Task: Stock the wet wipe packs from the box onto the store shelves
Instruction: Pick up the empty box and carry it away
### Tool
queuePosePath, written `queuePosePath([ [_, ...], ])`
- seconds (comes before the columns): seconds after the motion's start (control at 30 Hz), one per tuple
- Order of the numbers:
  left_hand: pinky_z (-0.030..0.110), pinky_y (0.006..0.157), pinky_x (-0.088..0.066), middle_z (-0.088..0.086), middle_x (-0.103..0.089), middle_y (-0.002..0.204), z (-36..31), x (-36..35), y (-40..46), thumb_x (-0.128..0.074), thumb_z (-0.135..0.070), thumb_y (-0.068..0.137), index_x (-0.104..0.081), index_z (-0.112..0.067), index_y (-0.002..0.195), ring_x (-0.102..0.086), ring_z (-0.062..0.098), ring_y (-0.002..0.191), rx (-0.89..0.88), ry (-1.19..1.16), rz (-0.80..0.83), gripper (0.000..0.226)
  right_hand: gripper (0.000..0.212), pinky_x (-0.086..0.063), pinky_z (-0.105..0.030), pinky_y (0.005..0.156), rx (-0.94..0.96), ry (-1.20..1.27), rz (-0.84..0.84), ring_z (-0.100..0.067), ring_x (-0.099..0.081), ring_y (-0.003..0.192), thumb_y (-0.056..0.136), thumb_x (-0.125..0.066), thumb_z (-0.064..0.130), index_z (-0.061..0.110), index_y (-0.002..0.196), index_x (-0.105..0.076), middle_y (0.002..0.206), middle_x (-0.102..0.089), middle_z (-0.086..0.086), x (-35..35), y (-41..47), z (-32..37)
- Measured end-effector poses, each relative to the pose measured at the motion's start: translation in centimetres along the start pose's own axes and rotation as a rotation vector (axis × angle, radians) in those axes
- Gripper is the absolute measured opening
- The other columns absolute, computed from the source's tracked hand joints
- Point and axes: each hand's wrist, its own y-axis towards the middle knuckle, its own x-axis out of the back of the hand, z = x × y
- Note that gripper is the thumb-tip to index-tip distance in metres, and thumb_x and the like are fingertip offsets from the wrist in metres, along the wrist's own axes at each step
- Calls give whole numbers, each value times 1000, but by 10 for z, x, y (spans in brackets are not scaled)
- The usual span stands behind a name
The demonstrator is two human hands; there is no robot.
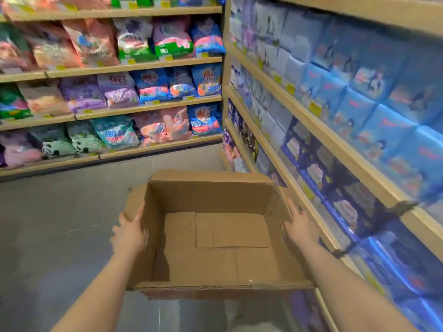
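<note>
Nearest, the empty cardboard box (215, 233) hangs between the left hand (130, 233) and right hand (300, 226), each clamped on a side wall; keep grip level while carrying it clear of the right shelves (311, 130).

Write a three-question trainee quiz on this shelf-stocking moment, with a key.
1. True or false: wet wipe packs lie inside the cardboard box.
2. Which hand grips the side of the box nearer the blue-pack shelves? A) left hand B) right hand
3. Fill in: the top flaps of the box are ____.

Key
1. False: only the bare bottom shows.
2. B.
3. Open.
</note>
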Motion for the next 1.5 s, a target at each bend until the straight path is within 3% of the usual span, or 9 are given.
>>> queuePosePath([
  [0.33,55,94,-43,19,-19,149,-49,29,195,-45,-36,95,2,-52,144,-38,45,122,46,9,-15,69,76,-49,-36,81,103,-38,81,-31,-58,105,94,-49,32,37,150,2,135,-44,-17,7,200,116],
  [0.57,54,94,-43,19,-17,150,-67,30,387,-44,-34,95,6,-53,143,-38,45,122,25,-36,24,72,74,-49,-35,81,83,-40,122,-31,-55,112,95,-47,31,36,150,2,140,-41,-18,-32,340,222],
  [0.67,54,94,-43,21,-16,151,-73,33,480,-43,-31,95,7,-55,141,-36,46,125,1,-43,59,72,72,-50,-35,75,54,-77,184,-33,-57,105,95,-47,35,36,150,0,133,-43,-19,-49,400,274],
  [0.87,56,94,-43,19,-15,151,-86,14,643,-40,-28,97,10,-55,140,-35,46,126,-34,-57,95,72,66,-47,-40,89,-3,-124,231,-38,-51,113,96,-44,37,35,150,-7,137,-36,-23,-92,517,356],
  [1.07,57,97,-40,20,-7,153,-85,-100,755,-38,-28,98,8,-49,144,-33,50,128,-60,-54,167,69,66,-48,-38,86,-31,-209,232,-35,-52,114,98,-42,34,35,150,-2,149,-25,-20,-207,605,387],
  [1.2,59,100,-40,16,-4,155,-80,-215,810,-40,-24,98,18,-58,136,-29,49,132,-59,-50,185,77,66,-49,-43,83,-63,-131,277,-37,-53,110,95,-48,28,33,150,-11,141,-36,-19,-326,642,377],
  [1.33,59,103,-36,12,0,157,-72,-327,851,-41,-17,97,12,-53,141,-23,49,134,-37,4,231,78,61,-51,-48,83,-123,-80,307,-41,-54,108,94,-48,31,32,149,-22,140,-36,-20,-435,663,365],
  [1.5,60,102,-36,14,7,156,-63,-420,878,-40,-13,97,10,-46,145,-20,49,134,-5,79,351,77,62,-49,-43,80,-183,-145,340,-39,-54,99,94,-50,30,27,149,-23,129,-40,-24,-526,672,357],
])
